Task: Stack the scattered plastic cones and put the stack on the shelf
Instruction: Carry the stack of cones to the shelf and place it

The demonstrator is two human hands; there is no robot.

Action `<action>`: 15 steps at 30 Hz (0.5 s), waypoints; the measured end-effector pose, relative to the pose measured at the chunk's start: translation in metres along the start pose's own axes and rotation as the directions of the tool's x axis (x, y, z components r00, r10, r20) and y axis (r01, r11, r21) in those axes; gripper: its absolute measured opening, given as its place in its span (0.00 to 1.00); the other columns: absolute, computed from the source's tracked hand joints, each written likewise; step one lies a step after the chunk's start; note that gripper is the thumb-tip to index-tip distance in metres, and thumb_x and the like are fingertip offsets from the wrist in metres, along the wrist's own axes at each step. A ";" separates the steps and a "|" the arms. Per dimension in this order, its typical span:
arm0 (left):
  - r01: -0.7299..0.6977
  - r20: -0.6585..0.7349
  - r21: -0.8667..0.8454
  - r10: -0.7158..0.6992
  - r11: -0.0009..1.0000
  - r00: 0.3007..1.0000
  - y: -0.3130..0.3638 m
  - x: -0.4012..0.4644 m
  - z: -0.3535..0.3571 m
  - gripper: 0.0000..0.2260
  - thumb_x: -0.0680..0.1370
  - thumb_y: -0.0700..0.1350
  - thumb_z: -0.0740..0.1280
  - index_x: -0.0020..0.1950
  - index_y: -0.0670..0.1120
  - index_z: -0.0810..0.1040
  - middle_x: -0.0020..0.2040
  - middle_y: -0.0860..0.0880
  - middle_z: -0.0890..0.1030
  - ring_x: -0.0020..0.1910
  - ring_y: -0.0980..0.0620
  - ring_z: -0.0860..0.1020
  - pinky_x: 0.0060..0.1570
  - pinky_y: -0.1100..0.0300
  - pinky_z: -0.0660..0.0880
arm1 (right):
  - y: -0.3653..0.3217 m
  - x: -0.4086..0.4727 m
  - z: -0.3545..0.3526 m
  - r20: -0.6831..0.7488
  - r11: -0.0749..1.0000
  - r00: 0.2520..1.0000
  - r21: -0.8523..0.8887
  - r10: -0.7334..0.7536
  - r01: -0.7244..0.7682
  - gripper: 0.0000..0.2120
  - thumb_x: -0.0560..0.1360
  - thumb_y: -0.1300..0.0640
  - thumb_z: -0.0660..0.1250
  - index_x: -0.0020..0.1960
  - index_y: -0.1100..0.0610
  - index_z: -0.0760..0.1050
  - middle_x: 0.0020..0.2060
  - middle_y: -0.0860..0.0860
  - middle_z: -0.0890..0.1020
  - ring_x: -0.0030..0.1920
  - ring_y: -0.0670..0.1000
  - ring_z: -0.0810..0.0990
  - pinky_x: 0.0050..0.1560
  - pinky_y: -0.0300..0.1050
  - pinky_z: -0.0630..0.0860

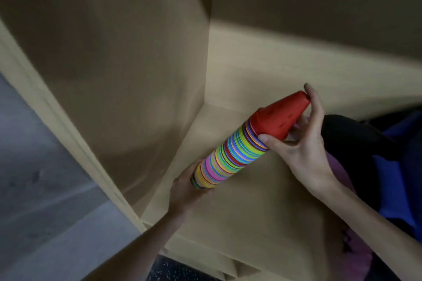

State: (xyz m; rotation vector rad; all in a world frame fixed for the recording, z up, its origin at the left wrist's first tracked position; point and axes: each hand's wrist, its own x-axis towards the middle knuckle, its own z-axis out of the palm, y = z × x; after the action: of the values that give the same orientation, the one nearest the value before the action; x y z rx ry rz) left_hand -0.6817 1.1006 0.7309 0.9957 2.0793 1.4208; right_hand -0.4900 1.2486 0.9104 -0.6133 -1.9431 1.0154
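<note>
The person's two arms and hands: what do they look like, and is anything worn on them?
Both forearms are bare as far as the picture shows; no sleeve reaches them. The left hand and the right hand wear no gloves. No ring, watch or bracelet can be seen on the fingers or wrists that show. The picture is dim and a little blurred, so small marks cannot be judged.

I can't see my left hand's (186, 186) fingers behind the striped multicoloured plastic cone stack's (230, 157) base.
</note>
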 end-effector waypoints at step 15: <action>-0.043 -0.096 -0.211 0.023 0.977 0.995 -0.043 0.196 0.080 0.34 0.60 0.54 0.78 0.66 0.60 0.76 0.56 0.64 0.84 0.54 0.63 0.82 0.53 0.67 0.77 | 0.105 0.195 0.037 0.159 0.986 0.981 -0.112 -0.107 0.126 0.49 0.69 0.55 0.81 0.76 0.37 0.52 0.57 0.45 0.78 0.48 0.49 0.84 0.52 0.57 0.82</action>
State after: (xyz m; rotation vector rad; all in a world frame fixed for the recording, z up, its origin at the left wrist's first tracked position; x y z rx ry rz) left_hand -0.7673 1.2887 0.6696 0.8966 1.9311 1.6958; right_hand -0.6199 1.4309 0.8995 -0.4939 -2.1619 0.8979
